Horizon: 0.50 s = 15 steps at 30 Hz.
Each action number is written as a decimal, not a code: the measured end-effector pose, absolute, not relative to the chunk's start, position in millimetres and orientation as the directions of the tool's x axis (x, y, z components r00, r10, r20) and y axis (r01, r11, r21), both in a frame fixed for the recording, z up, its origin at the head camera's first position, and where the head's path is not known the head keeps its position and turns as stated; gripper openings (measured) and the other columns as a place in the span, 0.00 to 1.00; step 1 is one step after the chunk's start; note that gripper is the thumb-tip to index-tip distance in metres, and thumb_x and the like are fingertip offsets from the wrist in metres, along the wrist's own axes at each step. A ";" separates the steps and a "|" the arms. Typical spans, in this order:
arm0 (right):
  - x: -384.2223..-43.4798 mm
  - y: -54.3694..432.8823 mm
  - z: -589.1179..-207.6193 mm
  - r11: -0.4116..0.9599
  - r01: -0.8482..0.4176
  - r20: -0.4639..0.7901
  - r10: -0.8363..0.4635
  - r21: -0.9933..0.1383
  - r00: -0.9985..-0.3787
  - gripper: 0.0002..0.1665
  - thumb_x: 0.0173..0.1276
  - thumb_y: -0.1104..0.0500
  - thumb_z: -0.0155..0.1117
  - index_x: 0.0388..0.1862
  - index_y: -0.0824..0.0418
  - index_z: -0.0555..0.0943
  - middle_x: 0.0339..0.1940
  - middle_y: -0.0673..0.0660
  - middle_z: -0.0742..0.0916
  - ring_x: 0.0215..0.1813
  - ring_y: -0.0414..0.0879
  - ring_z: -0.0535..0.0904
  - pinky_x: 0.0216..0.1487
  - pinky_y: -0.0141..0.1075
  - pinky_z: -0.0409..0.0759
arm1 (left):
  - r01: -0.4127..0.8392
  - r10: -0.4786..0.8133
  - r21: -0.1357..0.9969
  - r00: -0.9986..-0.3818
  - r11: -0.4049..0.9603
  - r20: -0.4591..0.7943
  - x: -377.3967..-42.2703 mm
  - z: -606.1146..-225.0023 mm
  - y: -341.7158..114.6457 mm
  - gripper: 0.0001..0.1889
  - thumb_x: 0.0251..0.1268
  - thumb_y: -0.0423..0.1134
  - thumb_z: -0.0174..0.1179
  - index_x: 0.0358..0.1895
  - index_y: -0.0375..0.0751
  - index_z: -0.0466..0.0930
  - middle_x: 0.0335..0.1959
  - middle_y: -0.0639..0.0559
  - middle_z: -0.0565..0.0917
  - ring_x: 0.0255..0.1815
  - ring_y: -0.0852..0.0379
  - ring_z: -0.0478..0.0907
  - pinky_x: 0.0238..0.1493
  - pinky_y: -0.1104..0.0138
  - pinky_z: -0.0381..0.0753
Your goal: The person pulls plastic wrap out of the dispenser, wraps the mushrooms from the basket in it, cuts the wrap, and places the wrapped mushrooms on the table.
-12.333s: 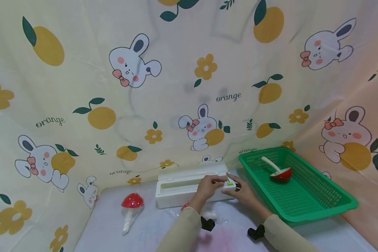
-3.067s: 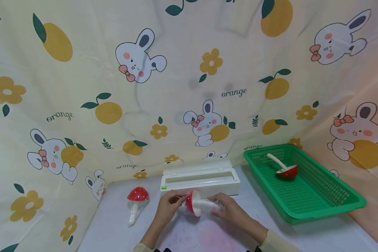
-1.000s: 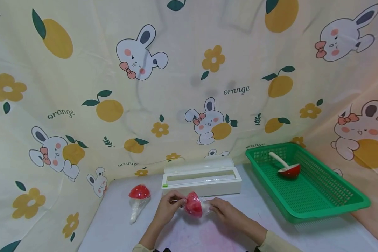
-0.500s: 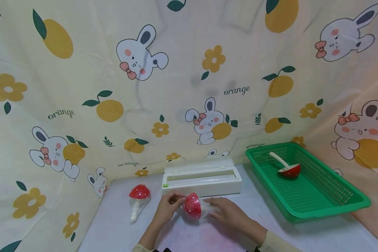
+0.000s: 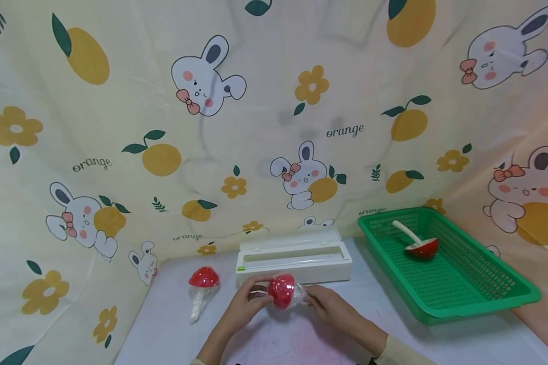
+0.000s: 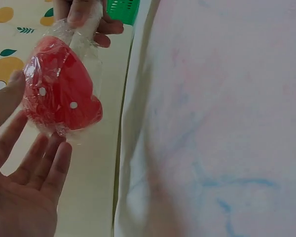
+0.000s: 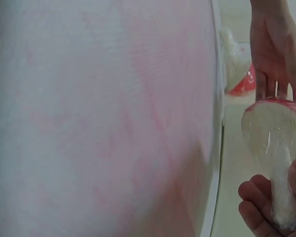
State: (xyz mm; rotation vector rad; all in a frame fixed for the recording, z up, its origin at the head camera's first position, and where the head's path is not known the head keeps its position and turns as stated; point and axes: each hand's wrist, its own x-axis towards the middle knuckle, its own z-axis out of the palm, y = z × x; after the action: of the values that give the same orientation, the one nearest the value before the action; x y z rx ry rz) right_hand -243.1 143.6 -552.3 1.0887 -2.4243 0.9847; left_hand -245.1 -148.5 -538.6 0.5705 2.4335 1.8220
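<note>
A plastic-wrapped toy mushroom [image 5: 281, 291] with a white-dotted red cap is held above the table in front of the cling film dispenser [image 5: 297, 274]. My right hand [image 5: 335, 310] grips its wrapped white stem [image 7: 283, 190], thumb on one side and fingers on the other. The left hand [image 5: 243, 306] is at the cap, its thumb and fairly straight fingertips touching the film around the red top [image 6: 61, 86]. In the right wrist view the cap's pale underside [image 7: 271, 131] shows beneath shiny film.
Another wrapped mushroom [image 5: 203, 291] lies on the table at left. A green basket [image 5: 438, 312] at right holds a mushroom [image 5: 422, 248] with no film visible on it. The dispenser's lid [image 5: 292, 241] is raised, and a patterned cloth [image 5: 255, 126] hangs behind.
Both hands have left the dispenser, whose green slider moved from right end to left. The mushroom was lifted and its cap turned outward. Lately the left fingers spread around the cap.
</note>
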 end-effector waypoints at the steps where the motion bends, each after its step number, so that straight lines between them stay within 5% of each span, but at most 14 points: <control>1: -242.9 143.8 -552.2 0.461 -0.759 0.535 -0.539 -0.460 -0.651 0.04 0.77 0.67 0.66 0.45 0.60 0.84 0.33 0.49 0.86 0.38 0.33 0.80 0.38 0.33 0.84 | 0.269 0.324 0.933 -0.928 0.240 0.184 -245.1 -539.3 -148.2 0.27 0.72 0.40 0.73 0.71 0.46 0.76 0.69 0.45 0.79 0.66 0.43 0.80 0.67 0.60 0.82; 5: -241.7 143.1 -550.8 0.410 -0.746 0.518 -0.541 -0.525 -0.662 0.04 0.79 0.68 0.64 0.42 0.61 0.83 0.31 0.54 0.85 0.35 0.37 0.82 0.36 0.32 0.84 | 0.282 0.294 0.923 -0.934 0.262 0.202 -244.9 -543.5 -145.4 0.28 0.69 0.42 0.75 0.70 0.47 0.78 0.67 0.46 0.80 0.63 0.46 0.81 0.68 0.52 0.82; 15: -236.7 139.2 -548.1 0.364 -0.565 0.373 -0.476 -0.740 -0.796 0.10 0.85 0.64 0.56 0.52 0.66 0.84 0.41 0.59 0.90 0.38 0.44 0.88 0.42 0.34 0.89 | 0.170 0.165 0.946 -0.978 0.278 0.127 -241.9 -548.0 -135.5 0.31 0.76 0.48 0.70 0.73 0.38 0.71 0.68 0.37 0.78 0.63 0.42 0.82 0.63 0.58 0.85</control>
State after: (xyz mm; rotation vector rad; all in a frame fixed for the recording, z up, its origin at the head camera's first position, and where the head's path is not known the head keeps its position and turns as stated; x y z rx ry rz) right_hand -236.7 139.2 -548.1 0.9630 -2.5151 1.4246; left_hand -241.9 -135.5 -548.0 0.3294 2.5139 1.8615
